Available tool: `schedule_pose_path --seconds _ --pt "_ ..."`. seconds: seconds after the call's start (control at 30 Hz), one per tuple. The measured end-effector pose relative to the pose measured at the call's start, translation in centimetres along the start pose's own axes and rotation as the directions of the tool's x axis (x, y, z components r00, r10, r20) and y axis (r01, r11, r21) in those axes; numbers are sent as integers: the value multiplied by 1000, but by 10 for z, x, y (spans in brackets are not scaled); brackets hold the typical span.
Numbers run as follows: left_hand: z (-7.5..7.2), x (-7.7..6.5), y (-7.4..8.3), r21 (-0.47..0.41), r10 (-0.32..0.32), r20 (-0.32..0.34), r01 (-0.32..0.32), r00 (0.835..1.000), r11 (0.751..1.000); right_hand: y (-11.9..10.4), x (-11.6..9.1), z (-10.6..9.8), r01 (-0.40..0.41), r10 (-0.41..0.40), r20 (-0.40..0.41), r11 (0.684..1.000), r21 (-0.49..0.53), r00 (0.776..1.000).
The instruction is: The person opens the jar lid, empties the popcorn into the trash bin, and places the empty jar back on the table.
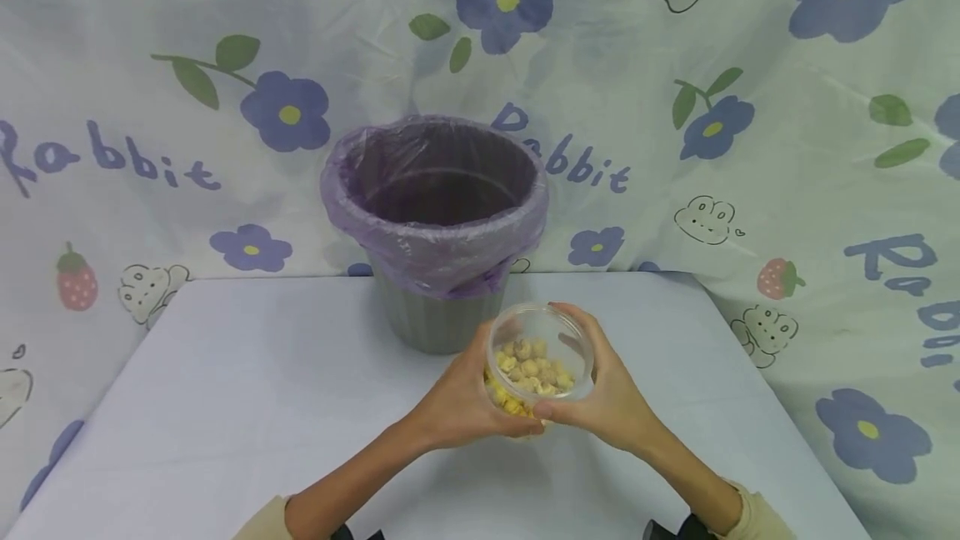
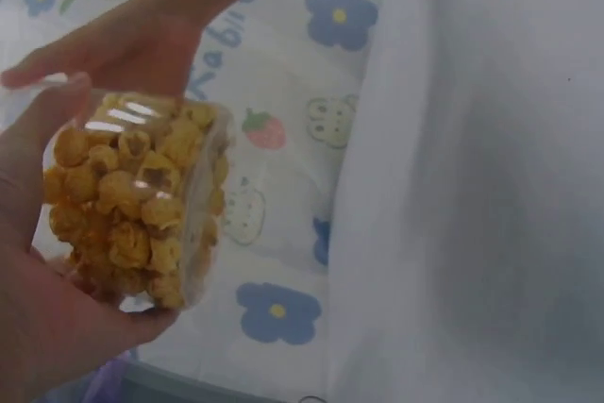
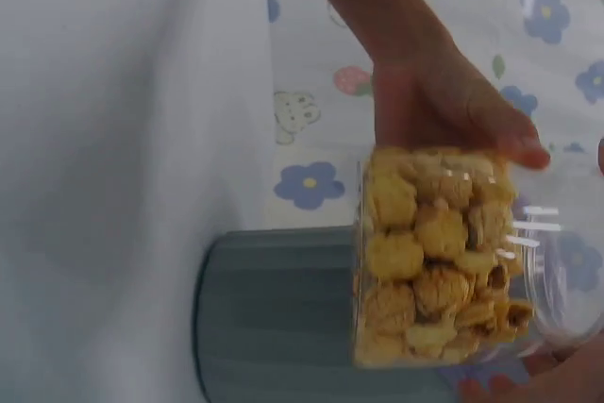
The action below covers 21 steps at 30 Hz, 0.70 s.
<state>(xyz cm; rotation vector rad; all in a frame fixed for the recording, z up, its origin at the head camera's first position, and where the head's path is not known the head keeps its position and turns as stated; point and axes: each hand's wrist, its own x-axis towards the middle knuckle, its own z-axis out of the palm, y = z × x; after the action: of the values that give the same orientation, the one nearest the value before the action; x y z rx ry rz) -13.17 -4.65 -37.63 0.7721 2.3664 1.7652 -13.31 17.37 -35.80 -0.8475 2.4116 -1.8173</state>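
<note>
A clear plastic jar (image 1: 528, 365) of caramel-coloured popcorn is held up between both hands over the near middle of the table. Its round mouth faces up towards the head camera, and no lid shows on it. My left hand (image 1: 472, 398) grips the jar from the left side. From the right, my right hand (image 1: 611, 394) holds it, thumb near the rim at the front. Popcorn (image 2: 127, 205) fills the lower part of the jar in the left wrist view. Through the jar's wall, the right wrist view shows popcorn (image 3: 439, 261) too, with the neck above it bare.
Behind the jar stands a grey bin (image 1: 442, 323) lined with a purple plastic bag (image 1: 450, 252) folded over its rim. A white cloth covers the table (image 1: 262, 390). Floral rabbit-print fabric (image 1: 750, 173) hangs at the back and sides.
</note>
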Motion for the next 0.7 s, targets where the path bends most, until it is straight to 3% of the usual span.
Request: schedule_pose_path --seconds 0.13,0.23,0.3,0.43,0.57,0.7 --pt "-5 -2 2 -27 -6 93 9 996 1000 3 4 -13 58 -87 184 986 154 979" --pt "-6 -2 3 -8 2 118 -1 993 1000 4 4 -17 69 -114 229 979 193 967" --pt "-6 0 3 -20 16 103 -14 995 1000 5 2 -16 99 -129 190 983 156 973" --pt "-2 3 1 -66 41 38 -38 998 997 6 -4 -6 132 -132 23 991 26 991" --pt "4 4 -1 -56 52 -12 -52 999 997 4 -8 5 39 -42 -105 999 -36 994" --pt "6 4 -2 -20 59 -25 -59 998 998 2 -8 7 -20 17 -121 999 -25 993"
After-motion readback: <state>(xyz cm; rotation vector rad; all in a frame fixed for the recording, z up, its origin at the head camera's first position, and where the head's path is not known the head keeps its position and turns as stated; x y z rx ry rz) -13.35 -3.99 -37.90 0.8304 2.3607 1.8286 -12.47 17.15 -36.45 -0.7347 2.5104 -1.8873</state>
